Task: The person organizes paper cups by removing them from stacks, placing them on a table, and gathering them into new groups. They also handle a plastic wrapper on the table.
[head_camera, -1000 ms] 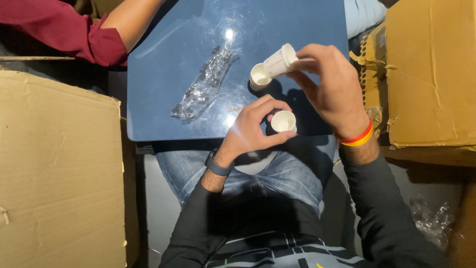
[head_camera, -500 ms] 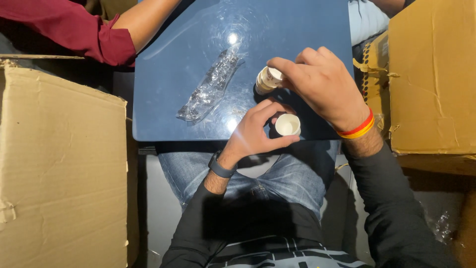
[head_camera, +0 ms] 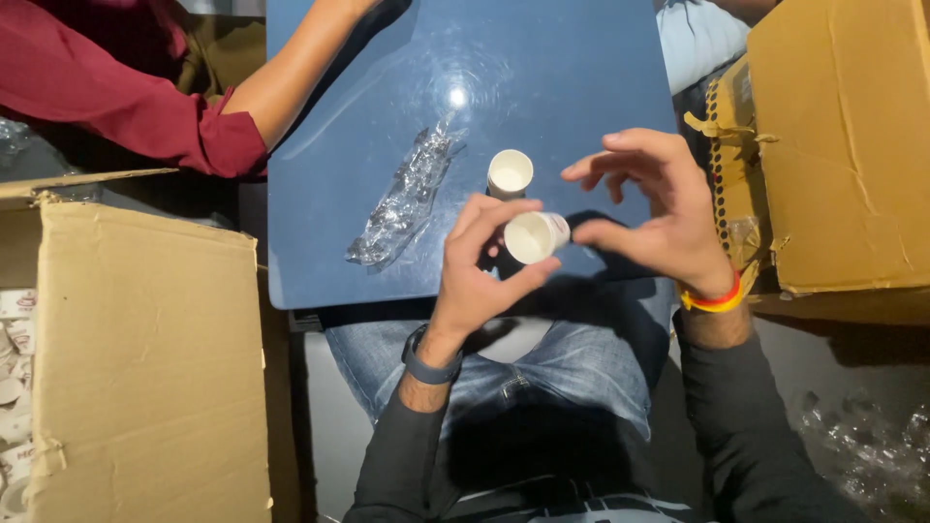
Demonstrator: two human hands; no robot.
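A small white paper cup (head_camera: 536, 236) is held in the left hand (head_camera: 480, 276), just below the centre of the frame, gripped between thumb and fingers with its open mouth turned toward the camera. The right hand (head_camera: 654, 213) is seen to the right of centre, its fingers spread loosely and nothing held; its thumb tip lies just beside the rim of the held cup, though contact cannot be confirmed. A second white paper cup (head_camera: 510, 174) is stood upright on the blue table (head_camera: 542, 68), just above the held cup and apart from both hands. A crumpled clear plastic sleeve (head_camera: 402, 199) is laid on the table to the left of the cups. A large cardboard box (head_camera: 145, 368) is noted at lower left, another cardboard box (head_camera: 843, 145) at upper right. The forearm of another person in a red sleeve (head_camera: 107, 97) is observed at upper left, reaching over the table.
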